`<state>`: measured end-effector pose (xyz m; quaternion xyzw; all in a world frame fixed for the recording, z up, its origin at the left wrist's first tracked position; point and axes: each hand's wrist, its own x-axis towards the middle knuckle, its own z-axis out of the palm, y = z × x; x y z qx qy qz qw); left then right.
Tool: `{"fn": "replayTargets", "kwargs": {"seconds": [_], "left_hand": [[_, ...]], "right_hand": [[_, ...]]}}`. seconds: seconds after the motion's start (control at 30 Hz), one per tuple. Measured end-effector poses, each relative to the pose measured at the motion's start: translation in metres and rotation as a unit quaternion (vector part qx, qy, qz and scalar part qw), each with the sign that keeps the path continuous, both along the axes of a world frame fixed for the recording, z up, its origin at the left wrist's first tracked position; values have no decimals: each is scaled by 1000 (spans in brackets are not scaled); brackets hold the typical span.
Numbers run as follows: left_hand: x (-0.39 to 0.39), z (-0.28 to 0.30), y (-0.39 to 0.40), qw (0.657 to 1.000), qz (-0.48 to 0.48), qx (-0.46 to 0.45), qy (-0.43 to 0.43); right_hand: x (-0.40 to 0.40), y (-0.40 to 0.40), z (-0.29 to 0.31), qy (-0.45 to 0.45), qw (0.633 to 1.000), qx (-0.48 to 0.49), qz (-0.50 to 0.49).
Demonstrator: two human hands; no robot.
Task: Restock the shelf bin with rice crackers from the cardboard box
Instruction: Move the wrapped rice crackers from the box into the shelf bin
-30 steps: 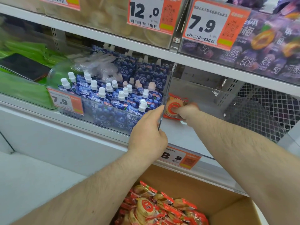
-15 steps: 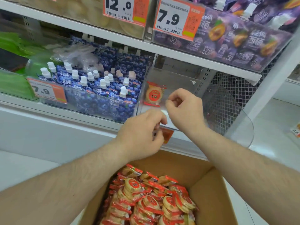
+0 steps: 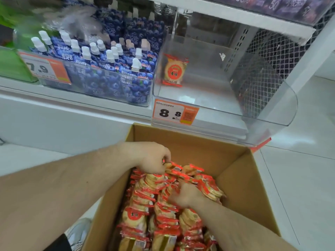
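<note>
Both hands have been lowered from the shelf bin (image 3: 272,113) into the cardboard box (image 3: 235,171), and one rice cracker packet (image 3: 174,70) has been left upright against the bin's left wall. At the far left, green packages (image 3: 10,66) are seen, then blueberry pouches (image 3: 108,69) with white caps behind a 7.9 price tag (image 3: 45,68). An 8.8 price tag (image 3: 175,113) is fixed to the bin's front, just above the box's far edge. The left hand (image 3: 154,158) is curled, its fingers pinching packets at the far end of the rice crackers (image 3: 145,214). The right hand (image 3: 186,195) is pressed down among the packets; its grip cannot be told because of blur
</note>
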<state>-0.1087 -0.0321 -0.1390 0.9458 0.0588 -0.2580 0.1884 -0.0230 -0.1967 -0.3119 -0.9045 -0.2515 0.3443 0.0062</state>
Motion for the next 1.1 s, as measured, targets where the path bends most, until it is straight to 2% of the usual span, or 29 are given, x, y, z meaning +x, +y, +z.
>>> {"fn": "replayTargets", "kwargs": {"seconds": [0.07,0.13,0.23,0.33,0.47,0.53,0.6,0.63,0.7,0.77,0.8,0.87,0.93,1.0,1.1], "left_hand": [[-4,-5,3,1000,4,-1,17],[-9,-8,6,999,12,-10,35],[-15,-14,14,997,52,-34,46],[-20,-20,18,985,140,-87,46],[-24,-19,14,919,318,-224,65],[-22,-18,11,875,376,-297,62],[-18,-19,11,840,411,-353,20],[-15,-20,12,833,418,-361,-12],[-12,-21,18,845,413,-331,-75],[-14,-19,25,872,390,-277,-101],[-15,-18,28,883,378,-261,-102],[-18,-20,31,897,357,-243,-90],[-20,-22,31,912,334,-225,-80],[-20,-25,31,922,313,-212,-79],[-20,-27,31,926,302,-212,-81]], "right_hand": [[-9,-3,-20,11,998,3,-54],[-14,-7,-27,-12,994,48,-97],[-11,-12,-25,-38,991,76,-107],[-9,-8,-2,-42,985,120,-114],[-28,3,59,-93,961,259,-22],[-45,10,91,-119,927,352,46],[-59,19,112,-108,891,432,85],[-62,24,116,-94,876,464,87],[-58,31,109,-72,867,493,19],[-41,33,82,-51,884,450,-114],[-32,32,66,-45,910,379,-163],[-19,26,32,-19,966,187,-180],[-19,20,8,46,979,70,-186],[-26,19,-8,104,970,51,-213],[-33,22,-13,100,972,67,-203]]}}
